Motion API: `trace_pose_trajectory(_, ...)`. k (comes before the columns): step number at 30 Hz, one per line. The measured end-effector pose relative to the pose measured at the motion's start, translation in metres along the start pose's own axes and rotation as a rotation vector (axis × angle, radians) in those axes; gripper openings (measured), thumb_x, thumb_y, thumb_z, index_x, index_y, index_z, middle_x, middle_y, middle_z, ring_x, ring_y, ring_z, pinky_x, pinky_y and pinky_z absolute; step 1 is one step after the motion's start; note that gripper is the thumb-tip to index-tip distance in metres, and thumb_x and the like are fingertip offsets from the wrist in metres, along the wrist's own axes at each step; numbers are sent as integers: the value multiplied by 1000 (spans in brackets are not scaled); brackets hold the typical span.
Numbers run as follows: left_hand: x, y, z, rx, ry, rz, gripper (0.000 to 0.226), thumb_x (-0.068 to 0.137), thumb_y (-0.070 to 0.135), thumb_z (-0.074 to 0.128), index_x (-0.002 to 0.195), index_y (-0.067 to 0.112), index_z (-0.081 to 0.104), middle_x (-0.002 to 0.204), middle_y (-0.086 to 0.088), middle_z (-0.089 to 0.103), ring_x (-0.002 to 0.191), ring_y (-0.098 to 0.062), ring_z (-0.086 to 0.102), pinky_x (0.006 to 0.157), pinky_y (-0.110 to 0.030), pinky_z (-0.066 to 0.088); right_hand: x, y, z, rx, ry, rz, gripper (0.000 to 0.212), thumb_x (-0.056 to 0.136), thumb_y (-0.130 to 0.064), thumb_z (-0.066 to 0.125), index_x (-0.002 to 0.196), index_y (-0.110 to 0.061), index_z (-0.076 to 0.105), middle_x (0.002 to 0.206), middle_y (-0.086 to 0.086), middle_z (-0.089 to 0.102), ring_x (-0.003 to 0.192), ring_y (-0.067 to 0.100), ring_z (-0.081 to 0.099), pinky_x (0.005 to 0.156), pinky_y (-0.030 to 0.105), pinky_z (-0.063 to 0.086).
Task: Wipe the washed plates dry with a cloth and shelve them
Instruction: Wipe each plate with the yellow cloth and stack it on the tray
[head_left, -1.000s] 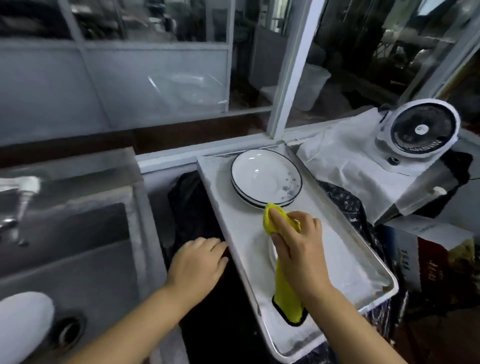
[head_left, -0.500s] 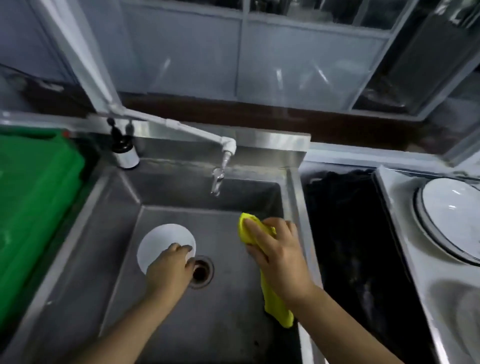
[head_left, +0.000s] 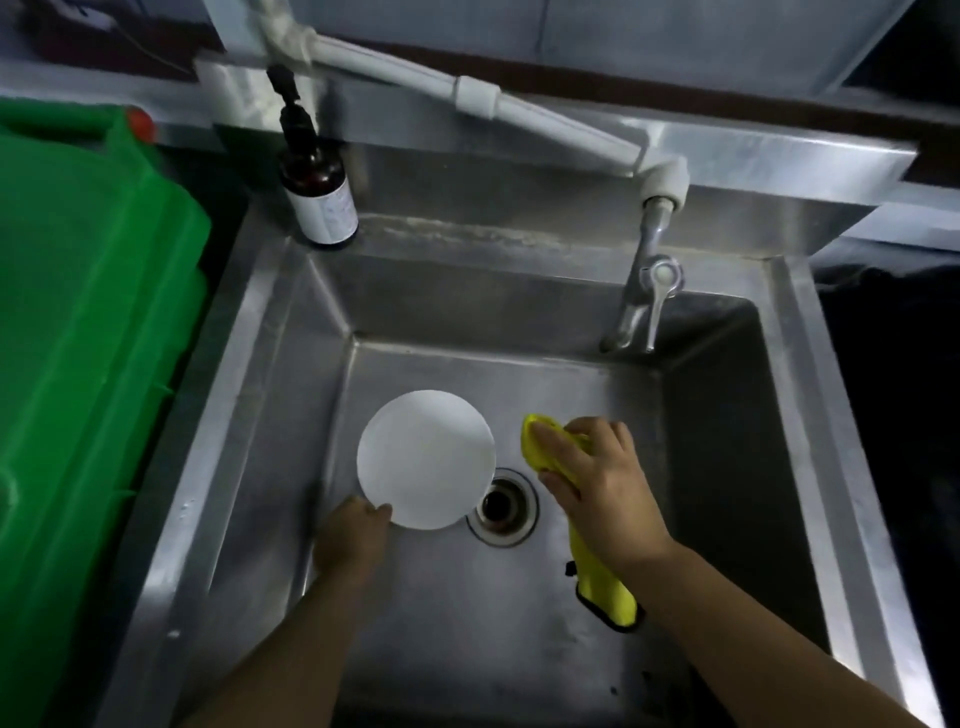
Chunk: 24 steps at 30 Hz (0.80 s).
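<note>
Plate (head_left: 426, 460), white, in the steel sink (head_left: 789, 467), just left of the drain (head_left: 502, 506), near rim under the left hand (head_left: 353, 538) whose fingers curl onto the plate's near edge; whether the thumb is under the rim I cannot tell, hand is blurred. Plate looks tipped up off the basin floor on the near side, not certain. Right hand (head_left: 605, 491) clamped on the yellow cloth (head_left: 605, 587), fingers together over its bunched top, tail hanging down past the wrist, apart from the plate

Risks, judged: plate likely wet, grip is on one edge only, so it could slip and knock the steel floor or roll onto the drain, chipping. Faucet (head_left: 647, 291) spout hangs at the far right of the basin; lifting the plate up and right could clip it. Dangling cloth tail may drag on the wet sink floor, soak up water and smear instead of drying

Surface: stainless basin, dull, scuffed, hard and slick. Brown pump bottle (head_left: 319, 192) on the far left corner of the rim. Green plastic crate (head_left: 83, 338) left of the sink. White pipe (head_left: 467, 98) runs across the far wall to the tap. Dark area right of the sink, detail unreadable. Lighting dim
</note>
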<state>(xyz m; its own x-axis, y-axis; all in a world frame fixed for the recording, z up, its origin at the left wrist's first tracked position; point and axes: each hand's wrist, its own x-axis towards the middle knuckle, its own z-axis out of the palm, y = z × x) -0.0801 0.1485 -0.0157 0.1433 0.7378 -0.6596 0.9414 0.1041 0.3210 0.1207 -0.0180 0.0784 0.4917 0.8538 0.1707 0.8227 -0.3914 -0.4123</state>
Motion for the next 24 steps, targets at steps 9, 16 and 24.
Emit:
trace_pose_trajectory(9,31,-1,22,-127,34,-89,41,88,30,64,110,-4,61,111,-26,64,101,-42,60,82,-43,50,-3,17,26,-6,-66,90,48,77,-14,77,123,-16,63,105,13,56,96,23,37,74,31,40)
trace_pose_trajectory(16,18,5,18,-248,55,-125,36,90,26,57,112,-2,62,108,-22,65,94,-38,60,77,-39,51,-8,22,19,-9,-63,95,47,79,-17,75,123,-18,61,106,11,55,94,23,38,68,36,47)
trace_pose_trajectory(24,9,34,18,-1073,4,-415,45,92,25,56,131,4,50,127,-18,54,112,-41,55,75,-43,51,-20,24,1,-60,-56,84,46,79,-18,74,124,-17,60,107,11,55,93,31,49,69,41,52)
